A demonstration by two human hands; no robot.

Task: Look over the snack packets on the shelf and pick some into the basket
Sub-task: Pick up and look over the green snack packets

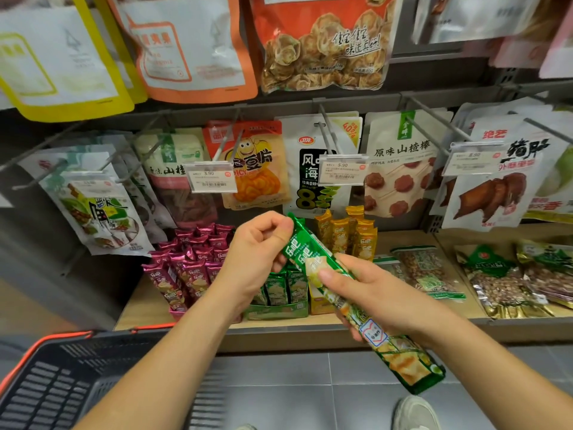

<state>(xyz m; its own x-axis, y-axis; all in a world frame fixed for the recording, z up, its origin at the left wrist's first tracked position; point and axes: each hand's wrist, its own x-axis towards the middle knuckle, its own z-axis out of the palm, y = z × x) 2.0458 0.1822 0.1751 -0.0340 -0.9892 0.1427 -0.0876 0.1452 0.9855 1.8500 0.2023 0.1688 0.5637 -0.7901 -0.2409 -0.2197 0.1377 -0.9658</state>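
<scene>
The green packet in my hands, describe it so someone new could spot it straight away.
Start at the wooden shelf under the hanging bags. In front of it, the left hand pinches the top and the right hand grips the middle of the long green packet. Unlike the boxed magenta packets and gold packets, it slants across open air.
</scene>
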